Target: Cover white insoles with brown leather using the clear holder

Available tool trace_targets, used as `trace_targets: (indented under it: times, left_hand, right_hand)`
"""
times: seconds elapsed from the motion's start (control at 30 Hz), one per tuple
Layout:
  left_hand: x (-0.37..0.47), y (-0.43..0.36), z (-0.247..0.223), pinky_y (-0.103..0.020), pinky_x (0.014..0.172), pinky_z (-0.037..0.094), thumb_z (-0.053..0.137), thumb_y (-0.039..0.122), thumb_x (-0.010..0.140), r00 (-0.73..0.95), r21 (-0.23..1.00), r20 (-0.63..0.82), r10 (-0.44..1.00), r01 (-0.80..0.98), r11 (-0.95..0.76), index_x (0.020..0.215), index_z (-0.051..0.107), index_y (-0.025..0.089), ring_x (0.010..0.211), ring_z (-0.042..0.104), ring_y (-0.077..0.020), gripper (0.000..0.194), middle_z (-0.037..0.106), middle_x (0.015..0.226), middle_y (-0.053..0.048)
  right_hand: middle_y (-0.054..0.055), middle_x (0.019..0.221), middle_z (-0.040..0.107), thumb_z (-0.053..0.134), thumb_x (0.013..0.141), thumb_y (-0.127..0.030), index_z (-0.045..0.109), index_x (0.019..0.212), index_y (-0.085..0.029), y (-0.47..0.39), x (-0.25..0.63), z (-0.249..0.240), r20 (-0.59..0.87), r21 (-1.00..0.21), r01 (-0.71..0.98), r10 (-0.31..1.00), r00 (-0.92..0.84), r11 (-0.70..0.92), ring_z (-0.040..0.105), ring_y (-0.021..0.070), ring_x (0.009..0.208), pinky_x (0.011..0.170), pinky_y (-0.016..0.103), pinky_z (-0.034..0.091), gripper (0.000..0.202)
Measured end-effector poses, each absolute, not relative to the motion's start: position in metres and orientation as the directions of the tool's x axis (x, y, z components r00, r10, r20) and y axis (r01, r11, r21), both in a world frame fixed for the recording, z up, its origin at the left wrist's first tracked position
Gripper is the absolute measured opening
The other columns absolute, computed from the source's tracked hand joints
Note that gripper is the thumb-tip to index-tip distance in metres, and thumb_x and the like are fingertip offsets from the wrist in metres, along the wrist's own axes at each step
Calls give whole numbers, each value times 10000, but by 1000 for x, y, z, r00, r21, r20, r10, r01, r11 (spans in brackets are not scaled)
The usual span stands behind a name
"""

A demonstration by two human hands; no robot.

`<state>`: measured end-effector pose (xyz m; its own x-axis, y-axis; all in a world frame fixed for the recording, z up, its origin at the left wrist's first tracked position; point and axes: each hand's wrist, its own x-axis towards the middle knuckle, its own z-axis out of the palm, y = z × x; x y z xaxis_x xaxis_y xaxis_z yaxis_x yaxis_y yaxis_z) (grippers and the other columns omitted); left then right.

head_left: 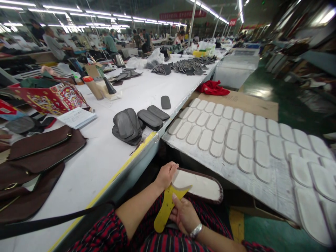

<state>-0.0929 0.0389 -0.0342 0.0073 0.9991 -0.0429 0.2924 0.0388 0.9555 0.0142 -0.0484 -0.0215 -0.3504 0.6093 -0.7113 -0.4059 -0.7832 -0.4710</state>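
- left hand point(166, 174) curled around the near end of the insole point(198, 185), gripping it over the lap
- right hand point(185, 214) closed on the yellow tool point(167, 208), tip on the insole
- dark pads point(128, 126) piled on the desk point(99, 157), white pieces on the board point(278, 182) at right

Our one view, worn on the head

We look forward and down: hands point(175, 196) near at bottom centre, table point(105, 164) left, hall stretching far ahead.
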Motion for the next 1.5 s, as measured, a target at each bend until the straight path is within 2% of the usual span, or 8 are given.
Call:
trace_targets:
  times: [0.27, 0.4, 0.6, 0.73, 0.93, 1.1, 1.3, 1.5]
  left_hand:
    - [-75, 39, -29, -327, 820, 337, 641, 578, 594, -114, 884, -141, 983, 433, 177, 760, 546, 202, 984, 484, -302, 422, 561, 875, -87]
    - [-78, 36, -28, -331, 837, 356, 579, 637, 617, -104, 941, -168, 980, 280, 190, 775, 577, 189, 1037, 482, -303, 475, 593, 919, -93]
    - [-119, 20, -36, -369, 869, 404, 76, 639, 815, -39, 959, -273, 961, -88, 268, 1184, 485, 174, 1071, 519, -229, 720, 568, 1160, -108]
    - [-129, 0, -48, -390, 971, 330, 222, 606, 834, 24, 918, -314, 949, -249, 310, 1189, 503, 208, 1187, 418, -228, 603, 488, 1270, -72]
    - [-108, -11, -59, -387, 1012, 295, 567, 393, 775, 99, 747, -277, 956, -604, 279, 1184, 513, 201, 1118, 489, -230, 456, 559, 1189, -73]
    - [-106, -10, -55, -402, 991, 316, 573, 352, 771, 78, 801, -283, 956, -528, 280, 1174, 516, 194, 1084, 512, -235, 437, 570, 1170, -83]
    - [-103, -11, -45, -371, 1045, 232, 517, 375, 791, -22, 978, -162, 987, -135, 157, 1153, 527, 220, 1169, 421, -221, 394, 531, 1214, -41]
    - [-110, -12, -51, -378, 1043, 241, 546, 408, 769, -94, 967, -230, 969, -138, 216, 1189, 477, 213, 1194, 401, -238, 468, 486, 1259, -76]
  right_hand:
    - [37, 746, 664, 637, 639, -450, 496, 788, -206, -53, 11, -19, -707, -549, -411, 667, -237, -728, 642, 217, 719, 599, 318, 493, 319]
    - [39, 692, 649, 664, 607, -365, 504, 764, -196, -55, 8, -14, -617, -585, -426, 720, -318, -690, 632, 223, 702, 627, 332, 480, 280]
    - [2, 652, 602, 629, 678, -438, 501, 766, -177, -56, 78, 7, -529, -735, -268, 774, -348, -622, 549, 127, 518, 513, 270, 451, 304]
    - [-23, 579, 554, 546, 717, -537, 482, 697, -187, -60, 146, -2, -617, -759, 3, 719, -318, -651, 476, 90, 430, 416, 219, 383, 356]
    - [-16, 585, 560, 508, 722, -575, 452, 724, -196, -62, 165, -22, -664, -740, 195, 653, -365, -644, 476, 97, 423, 399, 218, 369, 383]
    - [-17, 568, 557, 496, 736, -559, 433, 722, -203, -52, 154, -21, -675, -727, 187, 636, -373, -661, 467, 90, 410, 396, 210, 353, 363]
    - [-23, 528, 554, 492, 701, -604, 436, 721, -204, -48, 131, -24, -640, -759, 199, 655, -403, -619, 472, 101, 388, 393, 214, 342, 405]
    - [4, 554, 567, 464, 748, -578, 462, 760, -200, -58, 115, -27, -567, -815, 162, 708, -422, -556, 476, 105, 400, 407, 221, 320, 378]
